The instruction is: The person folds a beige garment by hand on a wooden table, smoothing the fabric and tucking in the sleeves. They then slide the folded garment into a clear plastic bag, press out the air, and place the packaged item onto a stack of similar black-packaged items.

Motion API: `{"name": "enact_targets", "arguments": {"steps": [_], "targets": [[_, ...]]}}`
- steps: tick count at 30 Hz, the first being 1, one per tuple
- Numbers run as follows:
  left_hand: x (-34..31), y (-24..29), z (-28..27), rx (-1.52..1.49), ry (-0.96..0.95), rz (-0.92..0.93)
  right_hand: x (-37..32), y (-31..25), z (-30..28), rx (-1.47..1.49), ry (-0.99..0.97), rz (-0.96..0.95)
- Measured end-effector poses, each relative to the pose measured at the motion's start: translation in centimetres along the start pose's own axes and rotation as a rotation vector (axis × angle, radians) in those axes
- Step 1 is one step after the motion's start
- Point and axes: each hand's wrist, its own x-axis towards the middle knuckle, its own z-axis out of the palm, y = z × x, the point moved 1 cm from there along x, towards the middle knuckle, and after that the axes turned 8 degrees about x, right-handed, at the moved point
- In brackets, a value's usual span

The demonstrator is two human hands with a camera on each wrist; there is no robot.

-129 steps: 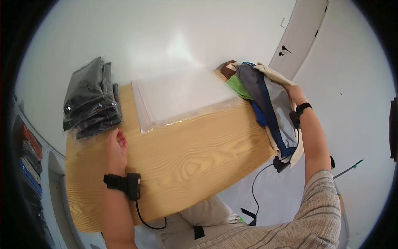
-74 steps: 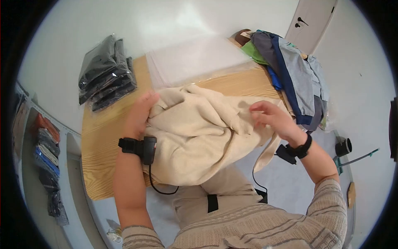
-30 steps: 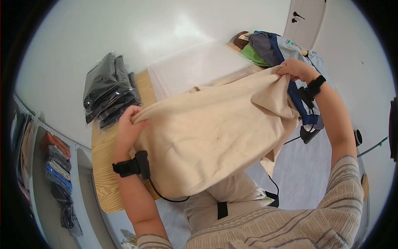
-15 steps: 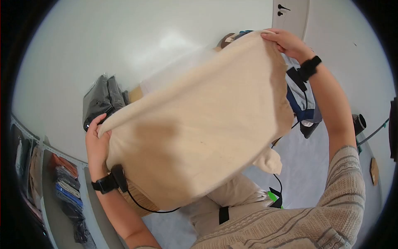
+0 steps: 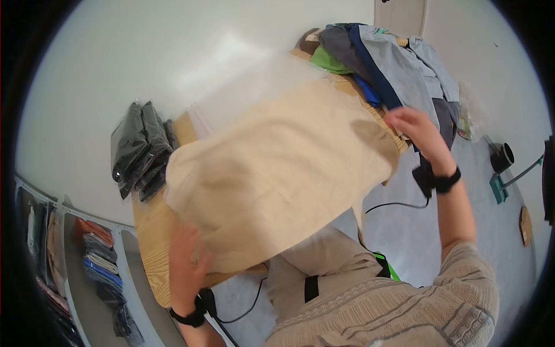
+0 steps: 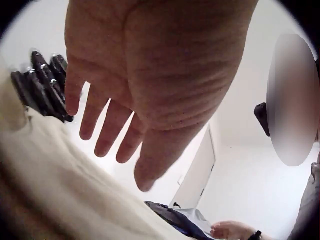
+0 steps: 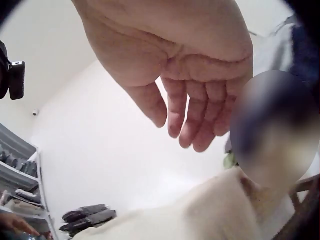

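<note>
A cream knit garment (image 5: 277, 173) lies spread over the wooden table (image 5: 151, 246), its near edge reaching the person's lap. The left hand (image 5: 188, 260), blurred, is at the garment's near left corner; in the left wrist view that hand (image 6: 150, 75) has its fingers extended and apart, holding nothing. Beside the garment's right end is the right hand (image 5: 422, 136), near the table's right edge. In the right wrist view, the right hand (image 7: 185, 65) has loosely bent fingers with nothing between them.
Dark garments in clear bags (image 5: 139, 147) are stacked at the table's left. Clear plastic sheets (image 5: 243, 92) lie behind the cream garment. A pile of clothes (image 5: 399, 63) hangs over the right end. Shelves with folded clothes (image 5: 101, 254) stand at left; a black bin (image 5: 502, 156) is on the floor.
Both hands have let go of the cream garment, which has come down from being held up onto the table. The left hand has moved toward the body; the right hand has lowered.
</note>
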Motion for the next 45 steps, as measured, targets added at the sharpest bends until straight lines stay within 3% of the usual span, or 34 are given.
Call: {"name": "enact_targets", "arguments": {"steps": [1, 3, 6, 7, 9, 10, 12, 14, 17, 19, 21, 22, 24, 26, 28, 29, 30, 32, 33, 35, 36, 38, 41, 43, 45], "targets": [[-1.3, 0.7, 0.8, -0.006, -0.009, -0.007, -2.4, 1.2, 0.3, -0.013, 0.118, 0.051], [-3.2, 1.9, 2.1, -0.107, -0.05, -0.094, -5.8, 6.1, 0.8, 0.259, 0.332, 0.158], [-4.8, 1.9, 5.0, -0.063, 0.016, -0.13, -8.5, 11.0, 4.0, 0.49, 0.534, 0.22], [-5.0, 2.1, 5.4, -0.059, 0.012, -0.15, -8.5, 10.9, 4.8, 0.492, 0.514, 0.228], [-5.0, 2.5, 5.4, 0.0, 0.081, -0.141, -8.4, 10.7, 6.5, 0.763, 0.22, 0.391], [-5.3, 2.5, 5.2, 0.007, 0.088, -0.156, -8.3, 10.3, 6.5, 0.767, 0.201, 0.387], [-5.7, 2.4, 4.7, -0.056, 0.098, -0.11, -7.9, 8.9, 5.4, 0.524, -0.204, 0.485], [-6.8, 1.6, 4.7, -0.068, 0.128, -0.133, -7.9, 7.1, 4.4, 0.504, -0.28, 0.454], [-8.2, 1.4, 4.5, -0.079, 0.255, -0.185, -8.8, 5.1, 2.9, 0.648, -0.207, 0.211], [-8.9, 1.8, 4.0, -0.07, 0.357, -0.218, -9.4, 5.8, 1.9, 0.768, -0.149, 0.162], [-9.8, 2.2, 2.9, -0.116, 0.525, -0.379, -10.0, 6.5, 1.1, 0.912, -0.051, 0.055], [-10.2, 2.4, 2.2, -0.116, 0.531, -0.381, -10.6, 6.7, 0.9, 0.911, -0.056, 0.05], [-11.1, 2.9, 0.4, 0.025, 0.699, -0.369, -12.1, 7.0, 0.3, 1.005, 0.194, -0.054], [-11.6, 3.8, -1.6, -0.003, 0.78, -0.308, -13.4, 8.4, -1.0, 1.057, 0.151, -0.08], [-12.6, 4.0, -2.9, -0.023, 0.968, -0.269, -14.3, 6.4, -1.5, 1.154, 0.43, -0.104], [-13.0, 4.1, -3.5, -0.03, 1.025, -0.244, -14.6, 5.7, -2.0, 1.327, 0.188, -0.227], [-13.3, 4.4, -4.0, -0.029, 1.034, -0.246, -14.6, 5.2, -2.5, 1.328, 0.181, -0.233], [-13.8, 5.3, -5.3, -0.157, 1.26, -0.259, -14.2, 0.9, -3.1, 1.294, -0.037, -0.489], [-13.6, 5.9, -6.3, -0.153, 1.319, -0.304, -13.7, -1.3, -2.7, 1.294, -0.044, -0.497], [-13.6, 5.5, -8.4, -0.141, 1.387, -0.348, -12.1, -5.7, -1.8, 1.201, -0.215, -0.746], [-13.5, 5.2, -9.5, -0.13, 1.44, -0.397, -11.3, -6.9, -2.0, 1.203, -0.221, -0.753], [-10.9, 5.0, -12.0, -0.157, 1.395, -0.413, -9.7, -8.8, -2.6, 1.258, -0.148, -0.578], [-6.2, 1.5, -13.8, -0.187, 1.15, -0.294, -6.5, -10.7, -3.0, 1.323, -0.03, -0.31], [-2.6, -0.8, -13.8, -0.121, 0.971, -0.312, -3.1, -12.9, -0.7, 1.279, 0.037, -0.181], [0.8, -3.6, -12.0, -0.116, 0.824, -0.311, 0.7, -12.2, 0.6, 1.047, 0.053, -0.169]]}}
